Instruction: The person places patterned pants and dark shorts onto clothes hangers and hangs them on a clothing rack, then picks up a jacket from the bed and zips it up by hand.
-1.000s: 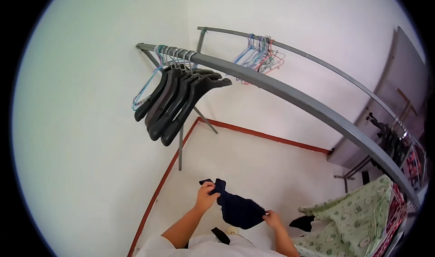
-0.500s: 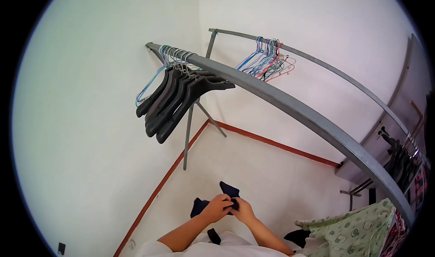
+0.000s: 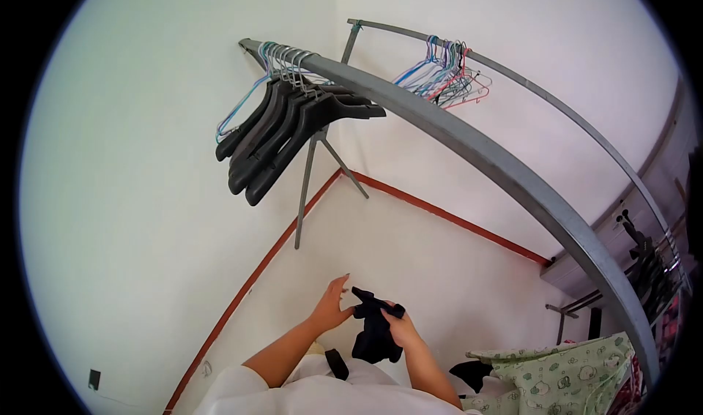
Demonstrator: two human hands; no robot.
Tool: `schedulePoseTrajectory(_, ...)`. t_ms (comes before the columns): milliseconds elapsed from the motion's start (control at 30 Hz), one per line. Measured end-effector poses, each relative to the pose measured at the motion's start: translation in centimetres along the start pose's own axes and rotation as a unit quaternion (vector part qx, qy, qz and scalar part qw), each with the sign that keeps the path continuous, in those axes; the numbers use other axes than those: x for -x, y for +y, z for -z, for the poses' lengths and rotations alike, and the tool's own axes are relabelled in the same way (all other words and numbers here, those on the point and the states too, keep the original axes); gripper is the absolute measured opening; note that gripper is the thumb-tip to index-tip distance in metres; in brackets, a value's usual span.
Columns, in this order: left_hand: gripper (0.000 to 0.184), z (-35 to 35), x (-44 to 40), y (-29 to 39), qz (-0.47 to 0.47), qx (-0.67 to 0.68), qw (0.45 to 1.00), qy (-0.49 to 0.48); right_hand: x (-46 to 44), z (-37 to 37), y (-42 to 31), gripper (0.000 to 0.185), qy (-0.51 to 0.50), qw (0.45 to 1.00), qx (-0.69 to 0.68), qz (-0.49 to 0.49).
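Observation:
My right hand (image 3: 400, 328) grips a dark navy piece of cloth (image 3: 377, 338), bunched at the top and hanging below. Its exact kind of garment I cannot make out. To the left, my left hand (image 3: 332, 307) is raised with fingers spread and holds nothing; its thumb side is close to the cloth's edge, and whether they touch I cannot tell. Above and ahead of both hands, several black hangers (image 3: 282, 137) hang from the near grey rail (image 3: 469, 133).
Thin coloured hangers (image 3: 447, 78) hang on the far rail (image 3: 556, 111). Light green printed fabric (image 3: 564, 378) drapes at the lower right, beside a black item (image 3: 472, 375). More dark hangers (image 3: 644, 258) crowd the right side. A red skirting strip (image 3: 454, 217) borders the floor.
My left hand has let go of the dark cloth and moved left and up, its fingers opening. The cloth now hangs from my right hand. The view has tilted slightly downward.

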State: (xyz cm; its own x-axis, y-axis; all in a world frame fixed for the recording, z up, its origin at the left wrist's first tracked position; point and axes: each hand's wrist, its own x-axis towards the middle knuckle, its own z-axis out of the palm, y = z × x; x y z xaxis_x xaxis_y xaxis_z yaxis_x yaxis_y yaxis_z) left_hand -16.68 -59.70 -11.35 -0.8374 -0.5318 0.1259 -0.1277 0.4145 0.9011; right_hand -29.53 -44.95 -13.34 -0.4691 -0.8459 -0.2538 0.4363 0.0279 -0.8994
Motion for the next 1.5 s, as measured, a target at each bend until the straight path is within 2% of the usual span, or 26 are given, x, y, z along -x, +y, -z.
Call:
schedulePoseTrajectory(33, 0.072, 0.0, -0.1, -0.6, -0.01, -0.049, 0.999, 0.011, 0.5, 0.4, -0.2, 0.022, 0.006, 1.0, 0.0, -0.003)
schedulePoseTrajectory(100, 0.077, -0.2, -0.6, -2.4, -0.007, -0.019, 0.999, -0.032, 1.3, 0.6, -1.2, 0.019, -0.007, 0.988, -0.15, -0.035)
schedulePoseTrajectory(167, 0.076, -0.5, -1.1, -3.9, -0.095, -0.084, 0.988, -0.086, 1.2, 1.2, -1.1, 0.023, -0.018, 0.976, -0.213, -0.028)
schedulePoseTrajectory(200, 0.065, -0.6, -1.5, -3.5, -0.09, -0.024, 0.992, -0.086, 1.0, 1.2, -1.2, 0.025, -0.063, 0.969, -0.238, 0.004)
schedulePoseTrajectory(233, 0.065, -0.4, -1.9, -4.1, -0.094, -0.02, 0.991, -0.091, 0.7, 1.1, -1.3, 0.028, -0.109, 0.959, -0.261, 0.036)
schedulePoseTrajectory(300, 0.05, 0.4, -2.5, -4.8, -0.095, 0.048, 0.977, -0.185, 0.3, 0.2, -1.6, 0.032, -0.069, 0.963, -0.255, 0.051)
schedulePoseTrajectory(333, 0.05, 0.8, -2.6, -4.7, -0.098, 0.053, 0.976, -0.189, 0.0, -0.4, -2.2, 0.032, -0.097, 0.958, -0.262, 0.059)
schedulePoseTrajectory(400, 0.036, 2.5, -3.0, -3.6, -0.023, 0.17, 0.962, -0.212, -0.7, -1.8, -3.1, 0.032, -0.132, 0.948, -0.282, 0.065)
schedulePoseTrajectory(433, 0.036, 3.2, -3.2, -4.5, -0.026, 0.172, 0.961, -0.217, -1.3, -2.5, -3.3, 0.032, -0.127, 0.949, -0.281, 0.068)
schedulePoseTrajectory(500, 0.026, 4.6, -3.5, -7.1, 0.037, 0.213, 0.948, -0.235, -2.8, -4.2, -3.7, 0.03, -0.132, 0.947, -0.282, 0.076)
schedulePoseTrajectory(533, 0.026, 5.5, -3.6, -8.3, 0.033, 0.213, 0.946, -0.241, -3.5, -5.2, -3.4, 0.026, -0.077, 0.943, -0.31, 0.089)
schedulePoseTrajectory(567, 0.021, 6.6, -3.8, -9.4, 0.034, 0.201, 0.96, -0.193, -4.5, -5.8, -3.2, 0.026, -0.073, 0.943, -0.309, 0.095)
schedulePoseTrajectory(600, 0.017, 8.0, -3.9, -9.9, 0.035, 0.19, 0.971, -0.142, -5.2, -6.5, -3.6, 0.024, -0.03, 0.956, -0.275, 0.095)
schedulePoseTrajectory(633, 0.017, 9.5, -4.2, -10.5, 0.033, 0.192, 0.97, -0.144, -5.9, -7.5, -3.8, 0.021, 0.013, 0.966, -0.239, 0.094)
schedulePoseTrajectory(667, 0.015, 11.1, -4.2, -11.2, 0.039, 0.217, 0.969, -0.111, -6.5, -8.6, -4.0, 0.019, 0.102, 0.968, -0.216, 0.071)
schedulePoseTrajectory(767, 0.012, 15.7, -3.8, -14.2, 0.035, 0.215, 0.974, -0.061, -8.8, -11.4, -4.2, 0.024, 0.152, 0.979, -0.114, 0.068)
schedulePoseTrajectory(833, 0.011, 19.6, -3.6, -12.9, -0.002, 0.098, 0.995, -0.032, -10.2, -12.6, -3.3, 0.029, 0.148, 0.983, -0.095, 0.056)
schedulePoseTrajectory(867, 0.011, 21.6, -3.5, -12.5, 0.03, 0.082, 0.993, -0.076, -11.0, -13.1, -2.9, 0.029, 0.15, 0.984, -0.084, 0.048)
schedulePoseTrajectory(967, 0.016, 24.4, -3.2, -15.5, 0.04, 0.062, 0.992, -0.1, -12.9, -15.2, -1.6, 0.031, 0.15, 0.986, -0.072, 0.021)
schedulePoseTrajectory(1100, 0.025, 28.9, -2.5, -14.9, 0.089, 0.119, 0.976, -0.156, -15.0, -18.5, -1.1, 0.032, 0.134, 0.988, -0.065, 0.027)
schedulePoseTrajectory(1167, 0.034, 30.6, -2.3, -15.1, -0.021, 0.032, 0.977, -0.208, -15.8, -19.9, -0.8, 0.032, 0.139, 0.987, -0.068, 0.032)
schedulePoseTrajectory(1233, 0.029, 31.9, -2.3, -15.4, -0.027, 0.026, 0.979, -0.202, -16.4, -21.1, -0.7, 0.03, 0.18, 0.98, -0.08, 0.025)
schedulePoseTrajectory(1300, 0.021, 32.8, -2.7, -16.7, 0.059, 0.005, 0.979, -0.195, -17.1, -21.9, -0.1, 0.029, 0.182, 0.981, -0.065, 0.033)
schedulePoseTrajectory(1367, 0.02, 33.8, -3.1, -16.8, 0.068, 0.029, 0.984, -0.165, -17.6, -22.7, 0.5, 0.028, 0.184, 0.981, -0.046, 0.045)
schedulePoseTrajectory(1433, 0.018, 34.2, -2.9, -17.2, 0.041, 0.143, 0.983, -0.106, -17.7, -24.3, 1.1, 0.028, 0.23, 0.967, 0.108, 0.017)
schedulePoseTrajectory(1500, 0.017, 34.3, -3.0, -17.0, 0.015, 0.171, 0.982, -0.084, -19.0, -22.9, 2.9, 0.045, 0.126, 0.942, 0.31, 0.036)
